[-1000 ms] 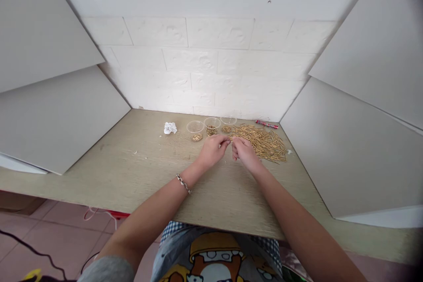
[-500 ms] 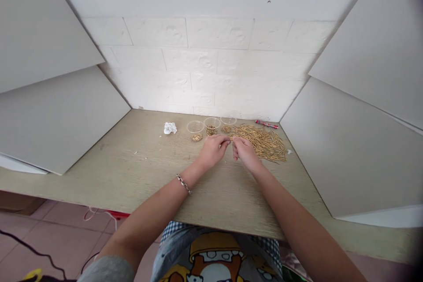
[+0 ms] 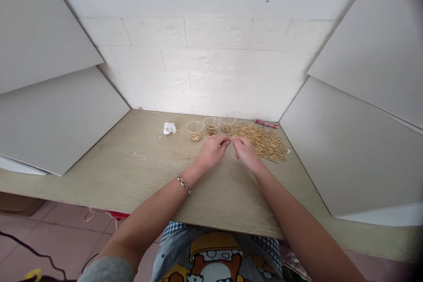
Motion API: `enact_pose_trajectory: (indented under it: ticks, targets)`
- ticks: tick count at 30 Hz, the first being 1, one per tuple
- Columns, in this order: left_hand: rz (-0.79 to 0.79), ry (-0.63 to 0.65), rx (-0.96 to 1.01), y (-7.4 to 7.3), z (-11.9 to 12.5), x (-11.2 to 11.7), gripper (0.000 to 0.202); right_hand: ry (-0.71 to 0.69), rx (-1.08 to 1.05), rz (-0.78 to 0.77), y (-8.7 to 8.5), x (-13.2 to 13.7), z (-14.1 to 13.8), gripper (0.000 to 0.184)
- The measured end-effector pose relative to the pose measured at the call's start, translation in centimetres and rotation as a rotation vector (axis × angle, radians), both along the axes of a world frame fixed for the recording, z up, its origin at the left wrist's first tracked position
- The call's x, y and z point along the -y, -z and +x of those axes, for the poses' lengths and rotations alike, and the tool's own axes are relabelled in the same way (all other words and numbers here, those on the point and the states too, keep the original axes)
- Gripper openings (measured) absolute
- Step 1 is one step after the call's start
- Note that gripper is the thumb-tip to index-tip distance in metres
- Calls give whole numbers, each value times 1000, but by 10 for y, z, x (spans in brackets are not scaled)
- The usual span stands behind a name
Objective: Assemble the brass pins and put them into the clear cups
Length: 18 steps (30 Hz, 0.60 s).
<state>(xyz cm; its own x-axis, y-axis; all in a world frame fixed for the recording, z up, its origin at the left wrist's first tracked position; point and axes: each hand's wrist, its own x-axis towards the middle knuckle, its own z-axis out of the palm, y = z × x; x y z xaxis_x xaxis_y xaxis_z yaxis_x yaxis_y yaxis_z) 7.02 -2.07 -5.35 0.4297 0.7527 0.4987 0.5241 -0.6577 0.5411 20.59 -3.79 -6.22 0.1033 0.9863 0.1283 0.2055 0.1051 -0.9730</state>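
My left hand [image 3: 213,149] and my right hand [image 3: 244,150] meet fingertip to fingertip above the table, both pinched closed. Whatever is between the fingers is too small to make out. Just behind and right of my right hand spreads a pile of thin gold-coloured sticks [image 3: 269,143]. Beyond my left hand stand three clear plastic cups: a left cup [image 3: 194,127], a middle cup [image 3: 211,122] and a right cup [image 3: 228,120]. Small gold pieces [image 3: 197,137] show at the left cup, and similar pieces [image 3: 210,131] fill the bottom of the middle one.
A crumpled white tissue [image 3: 169,128] lies left of the cups. At the back right rests a red marker-like tube [image 3: 266,124]. Grey panels [image 3: 59,119] flank the wooden table [image 3: 132,176] on both sides, and a white brick-pattern wall [image 3: 198,61] closes the back.
My right hand's fingers have shifted slightly while staying against my left fingertips. The cups and the pile stay where they were.
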Motion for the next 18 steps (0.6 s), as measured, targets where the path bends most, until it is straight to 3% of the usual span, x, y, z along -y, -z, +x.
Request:
enact_pose_trajectory:
  ticks: [7,18]
  targets:
    - [-45,10,31,-1,1,1,18,-74,-215,-145,0,-1,-1,33]
    - [-44,11,27,-1,1,1,18,-86,-233,-144,1,-2,-1,33]
